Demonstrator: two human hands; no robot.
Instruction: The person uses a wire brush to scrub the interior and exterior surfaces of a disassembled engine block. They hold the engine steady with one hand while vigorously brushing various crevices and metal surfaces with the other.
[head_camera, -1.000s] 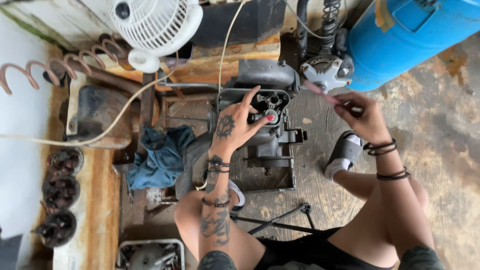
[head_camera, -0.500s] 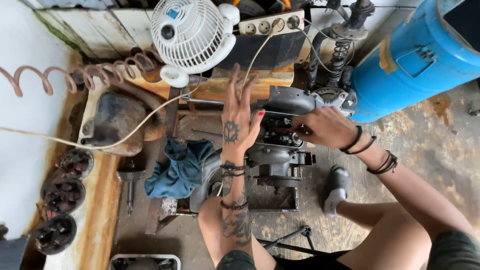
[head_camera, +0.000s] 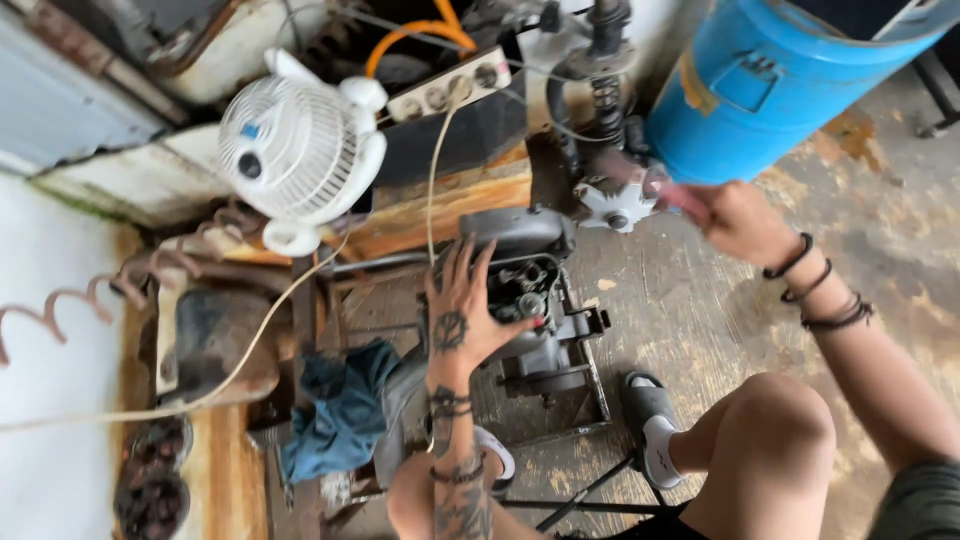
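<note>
Left hand (head_camera: 462, 312) lies flat on the grey engine (head_camera: 520, 300), fingers spread wide and pointing away from the person, the palm pressed on the engine's top and the thumb reaching toward the dark opening at its middle. It grips nothing; it only rests there. Right hand (head_camera: 735, 218) is up beyond the engine, beside the blue drum (head_camera: 780, 80), and is blurred by motion. It appears closed around a slim reddish tool (head_camera: 680, 197), whose tip points at the pale toothed wheel (head_camera: 615, 205) just past the engine's far end; whether the tool touches the wheel cannot be told.

The engine sits on a metal frame (head_camera: 590, 380) on the stained concrete floor (head_camera: 700, 320), between the person's two feet. One grey sandal with a white sock (head_camera: 652, 432) stands just to the right of the frame. A crumpled blue rag (head_camera: 340, 410) lies against the engine's left side. Farther left of the engine, a small white fan (head_camera: 300, 150) faces up at the camera, and a pale cord (head_camera: 250, 350) runs from under it across a rusty metal part. A white power strip (head_camera: 455, 90) lies behind the engine, beside the fan. A bare knee (head_camera: 790, 420) rises to the right of the engine.
</note>
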